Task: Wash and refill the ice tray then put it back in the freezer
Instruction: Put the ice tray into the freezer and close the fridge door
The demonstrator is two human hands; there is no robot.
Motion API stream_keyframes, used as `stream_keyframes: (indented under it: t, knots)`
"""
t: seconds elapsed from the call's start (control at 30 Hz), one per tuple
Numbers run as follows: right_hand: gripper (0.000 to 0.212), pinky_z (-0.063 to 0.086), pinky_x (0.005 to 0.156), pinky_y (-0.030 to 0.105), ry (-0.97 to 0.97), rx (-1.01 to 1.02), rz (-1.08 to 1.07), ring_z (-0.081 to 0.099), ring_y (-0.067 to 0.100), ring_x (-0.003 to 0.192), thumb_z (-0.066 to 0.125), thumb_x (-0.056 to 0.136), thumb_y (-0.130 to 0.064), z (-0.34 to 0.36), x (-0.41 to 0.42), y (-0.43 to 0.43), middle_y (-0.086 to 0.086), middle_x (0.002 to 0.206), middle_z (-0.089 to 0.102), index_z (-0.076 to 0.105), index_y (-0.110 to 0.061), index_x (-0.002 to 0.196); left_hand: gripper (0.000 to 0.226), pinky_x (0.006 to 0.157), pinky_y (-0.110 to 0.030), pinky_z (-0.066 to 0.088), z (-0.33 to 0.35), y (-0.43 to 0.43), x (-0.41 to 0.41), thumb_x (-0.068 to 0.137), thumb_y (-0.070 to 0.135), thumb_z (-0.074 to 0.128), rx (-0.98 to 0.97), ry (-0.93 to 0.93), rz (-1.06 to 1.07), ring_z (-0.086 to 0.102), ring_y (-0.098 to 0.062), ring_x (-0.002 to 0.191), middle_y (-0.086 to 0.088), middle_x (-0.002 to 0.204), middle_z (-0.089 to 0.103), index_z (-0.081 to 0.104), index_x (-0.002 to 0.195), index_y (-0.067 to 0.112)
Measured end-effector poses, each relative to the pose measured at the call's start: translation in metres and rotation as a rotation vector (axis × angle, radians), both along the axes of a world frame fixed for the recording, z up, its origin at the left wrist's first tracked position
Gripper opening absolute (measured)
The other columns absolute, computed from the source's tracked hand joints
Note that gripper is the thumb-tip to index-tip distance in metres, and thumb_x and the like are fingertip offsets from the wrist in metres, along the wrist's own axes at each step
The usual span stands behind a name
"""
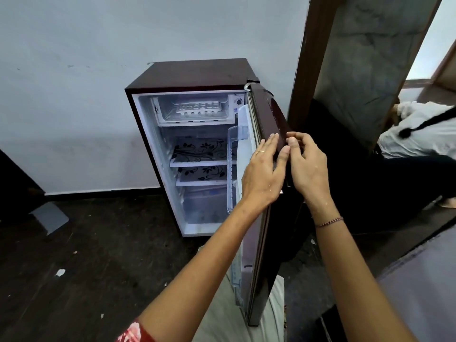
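White ice tray [198,107] sits already in the freezer compartment [162,112], so probably only closing is left: left hand [261,174] lies flat on the fridge door [269,112] edge, right hand [306,166] pinches it.

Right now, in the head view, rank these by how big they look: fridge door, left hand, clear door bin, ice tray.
1. fridge door: largest, though also nearest the camera.
2. left hand: enlarged by nearness.
3. clear door bin.
4. ice tray: smallest, farthest back; close to the bin, so unsure.
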State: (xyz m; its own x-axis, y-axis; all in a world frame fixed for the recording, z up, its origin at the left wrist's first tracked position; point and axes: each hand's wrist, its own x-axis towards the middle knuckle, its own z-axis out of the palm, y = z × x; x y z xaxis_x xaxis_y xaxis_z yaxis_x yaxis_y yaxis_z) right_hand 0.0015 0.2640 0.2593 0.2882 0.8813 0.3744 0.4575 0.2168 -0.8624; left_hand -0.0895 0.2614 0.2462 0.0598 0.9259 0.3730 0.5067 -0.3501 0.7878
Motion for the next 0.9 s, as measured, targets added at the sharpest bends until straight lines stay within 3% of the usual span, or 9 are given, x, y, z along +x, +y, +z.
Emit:
stream_keyframes:
  t: [0.17, 0.3, 0.4, 0.53, 0.67, 0.8, 0.9]
  knots:
    - [0.018, 0.047, 0.096, 0.029, 0.29, 0.054, -0.006, 0.059, 0.012, 0.106, 0.046, 0.096, -0.015, -0.014, -0.028, 0.005, 0.002, 0.112, 0.064, 0.06, -0.02, 0.104, 0.043, 0.109, -0.029, 0.033, 0.006, 0.0, -0.036, 0.096, 0.035, 0.044, -0.008, 0.139, 0.03, 0.035, -0.01, 0.136, 0.007, 0.149, 0.037, 0.046, 0.136, 0.021]
    - [0.02, 0.044, 0.098, 0.028, 0.255, 0.078, 0.05, 0.055, 0.009, 0.103, 0.045, 0.094, -0.005, -0.02, -0.06, 0.004, -0.001, 0.109, 0.059, 0.057, -0.02, 0.102, 0.039, 0.104, -0.037, 0.04, 0.02, -0.002, -0.072, 0.094, 0.04, 0.046, -0.063, 0.239, 0.102, 0.044, -0.013, 0.13, 0.011, 0.145, 0.042, 0.052, 0.13, 0.026]
    - [0.023, 0.045, 0.098, 0.026, 0.379, 0.071, 0.15, 0.058, 0.009, 0.107, 0.045, 0.095, -0.005, -0.029, -0.075, 0.007, -0.002, 0.11, 0.062, 0.058, -0.023, 0.101, 0.044, 0.101, -0.038, 0.04, 0.028, -0.008, -0.094, 0.094, 0.047, 0.041, -0.088, 0.406, 0.171, 0.042, -0.015, 0.131, 0.012, 0.148, 0.037, 0.046, 0.134, 0.03]
    - [0.017, 0.04, 0.094, 0.021, 0.296, 0.058, 0.115, 0.053, 0.004, 0.104, 0.047, 0.097, -0.013, -0.05, -0.098, 0.01, -0.001, 0.114, 0.053, 0.057, -0.017, 0.109, 0.052, 0.097, -0.039, 0.04, 0.028, -0.01, -0.124, 0.095, 0.048, 0.036, -0.091, 0.624, 0.235, 0.04, -0.019, 0.133, 0.01, 0.154, 0.026, 0.031, 0.143, 0.029]
    - [0.033, 0.034, 0.099, 0.025, 0.134, -0.204, 0.174, 0.045, 0.017, 0.12, 0.041, 0.099, -0.036, -0.091, -0.13, 0.009, 0.004, 0.125, 0.051, 0.053, -0.013, 0.12, 0.051, 0.095, -0.041, 0.042, 0.027, -0.009, -0.162, 0.096, 0.045, 0.037, -0.05, 0.672, 0.325, 0.042, -0.022, 0.13, 0.004, 0.145, 0.042, 0.034, 0.142, 0.025]
    - [0.041, 0.041, 0.095, 0.027, 0.261, -0.387, 0.338, 0.054, 0.011, 0.108, 0.032, 0.097, -0.052, -0.113, -0.163, 0.004, -0.002, 0.116, 0.059, 0.058, -0.023, 0.108, 0.051, 0.112, -0.043, 0.028, 0.015, -0.009, -0.197, 0.095, 0.041, 0.041, 0.017, 0.663, 0.372, 0.028, -0.021, 0.14, -0.003, 0.151, 0.033, 0.034, 0.143, 0.022]
    - [0.041, 0.037, 0.09, 0.023, 0.351, -0.395, 0.368, 0.05, 0.004, 0.096, 0.03, 0.096, -0.054, -0.118, -0.187, 0.007, -0.006, 0.106, 0.055, 0.059, -0.026, 0.103, 0.048, 0.115, -0.044, 0.025, 0.004, -0.009, -0.221, 0.094, 0.035, 0.047, 0.093, 0.641, 0.409, 0.025, -0.022, 0.141, -0.005, 0.151, 0.033, 0.04, 0.14, 0.021]
